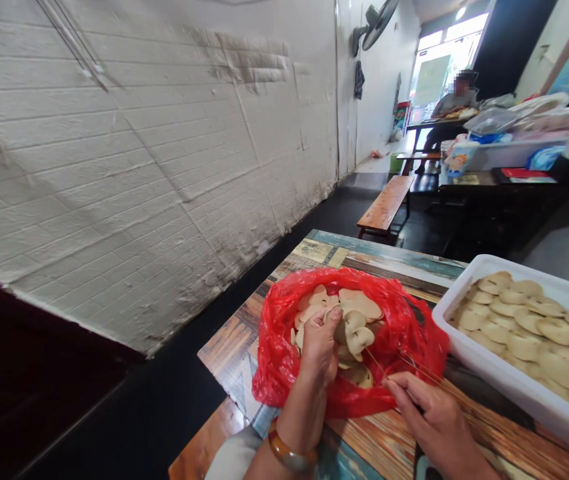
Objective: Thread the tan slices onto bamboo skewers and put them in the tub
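Note:
My left hand (pixel 320 343) is closed on a pale beige food slice (pixel 355 333), thumb on top, above an open red plastic bag (pixel 284 333). More flat slices (pixel 361 303) of the same kind lie inside the bag. Between thumb and fingers, my right hand (pixel 429 407) pinches a thin wooden skewer (pixel 375 361). The skewer's far end meets the slice in my left hand, which looks folded around it. Several loose skewers (pixel 484 407) lie on the table beside my right hand.
To the right, a white plastic tub (pixel 444 310) holds many skewered slices (pixel 524 327). Everything stands on a patterned wooden table (pixel 244 327). A white brick-pattern wall (pixel 164 167) runs along the left. Beyond are a wooden bench (pixel 387 203), a cluttered table and a seated person (pixel 457 100).

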Demonstrator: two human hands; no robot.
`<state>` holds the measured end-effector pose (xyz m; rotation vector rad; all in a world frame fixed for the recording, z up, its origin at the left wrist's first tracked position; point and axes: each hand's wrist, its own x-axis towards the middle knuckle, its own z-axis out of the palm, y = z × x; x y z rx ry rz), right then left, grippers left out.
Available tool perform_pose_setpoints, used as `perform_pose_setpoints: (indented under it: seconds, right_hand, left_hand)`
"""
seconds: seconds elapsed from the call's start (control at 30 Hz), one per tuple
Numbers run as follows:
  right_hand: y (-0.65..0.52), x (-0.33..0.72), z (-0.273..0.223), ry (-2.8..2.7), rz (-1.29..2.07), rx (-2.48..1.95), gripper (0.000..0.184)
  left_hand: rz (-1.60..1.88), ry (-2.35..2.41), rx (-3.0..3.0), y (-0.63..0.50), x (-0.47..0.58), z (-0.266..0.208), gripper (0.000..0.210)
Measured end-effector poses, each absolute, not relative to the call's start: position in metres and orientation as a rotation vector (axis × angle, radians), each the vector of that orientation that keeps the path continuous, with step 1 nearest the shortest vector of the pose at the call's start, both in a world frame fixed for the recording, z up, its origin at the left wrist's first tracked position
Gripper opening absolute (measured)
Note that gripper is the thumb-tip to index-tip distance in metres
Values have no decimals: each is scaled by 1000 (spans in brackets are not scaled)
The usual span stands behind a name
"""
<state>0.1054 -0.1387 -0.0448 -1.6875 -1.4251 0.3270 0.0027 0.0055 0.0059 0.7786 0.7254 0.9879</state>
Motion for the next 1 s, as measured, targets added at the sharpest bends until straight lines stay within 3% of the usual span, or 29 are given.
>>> perform_pose_setpoints:
  seconds: [0.4, 0.67, 1.0]
  right_hand:
    - [-138, 108, -41, -1416, 322, -1687, 22]
    - [-136, 112, -24, -1252, 352, -1759, 28]
    - [-141, 126, -34, -1053, 443, -1630, 30]
  left_hand:
    - [950, 647, 756, 0, 4, 13, 34]
    - [704, 492, 782, -5, 4, 15, 46]
    - [951, 642, 1091, 5, -32, 31, 34]
